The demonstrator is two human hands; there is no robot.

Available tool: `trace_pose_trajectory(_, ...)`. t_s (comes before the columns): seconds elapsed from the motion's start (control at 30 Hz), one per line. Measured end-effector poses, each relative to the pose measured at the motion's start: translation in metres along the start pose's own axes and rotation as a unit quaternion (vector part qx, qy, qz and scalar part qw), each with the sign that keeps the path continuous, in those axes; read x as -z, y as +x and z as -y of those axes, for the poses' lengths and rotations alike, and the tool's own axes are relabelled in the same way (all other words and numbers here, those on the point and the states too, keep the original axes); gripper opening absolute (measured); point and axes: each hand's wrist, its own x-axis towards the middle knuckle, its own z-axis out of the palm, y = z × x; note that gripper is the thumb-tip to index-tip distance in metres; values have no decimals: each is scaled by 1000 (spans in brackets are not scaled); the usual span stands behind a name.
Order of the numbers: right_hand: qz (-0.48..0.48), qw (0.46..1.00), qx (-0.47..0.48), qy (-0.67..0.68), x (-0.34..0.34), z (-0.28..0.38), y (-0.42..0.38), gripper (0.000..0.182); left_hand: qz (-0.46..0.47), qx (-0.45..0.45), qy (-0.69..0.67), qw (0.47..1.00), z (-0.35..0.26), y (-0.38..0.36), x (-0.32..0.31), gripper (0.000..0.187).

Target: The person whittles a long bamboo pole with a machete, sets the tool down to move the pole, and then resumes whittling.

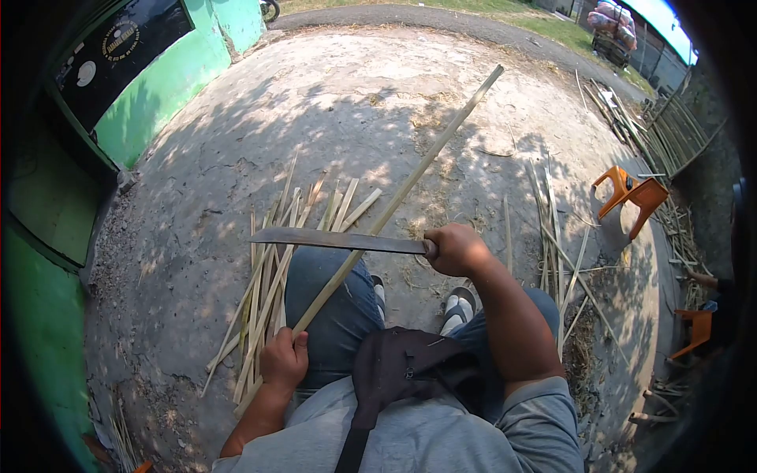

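Observation:
A long bamboo strip [426, 162] slants from my lap up to the upper right. My left hand [284, 356] is wrapped round its lower part, beside my left thigh. In my right hand [455, 250] is the handle of a machete [339, 240], closed in my fist. The blade points left and lies across the strip in this view, just above my knees. Several split bamboo strips [268, 276] lie in a loose pile on the ground to the left of my left leg.
More bamboo strips [556, 229] lie on the ground by my right leg. An orange plastic chair [631, 197] stands to the right, with bamboo poles [658, 150] along the wall behind. Another person's arm [704, 280] shows at the right edge. A green wall [158, 94] is on the left.

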Motion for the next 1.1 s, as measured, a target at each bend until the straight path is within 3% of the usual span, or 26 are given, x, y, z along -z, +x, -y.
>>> trace_pose_trajectory(0.17,-68,995,29,-67,7,5,-11,15,1,-5,-8,1000,0,0,0,53)
trace_pose_trajectory(0.67,-53,999,-3,-8,5,6,-4,9,11,3,-7,1000,2,1,-3,55)
trace_pose_trajectory(0.87,-44,998,43,-11,-4,24,-14,10,6,-6,-28,1000,-2,2,-3,55)
trace_pose_trajectory(1.1,-78,997,-17,22,-2,-6,5,15,11,7,-8,1000,-1,2,-1,54)
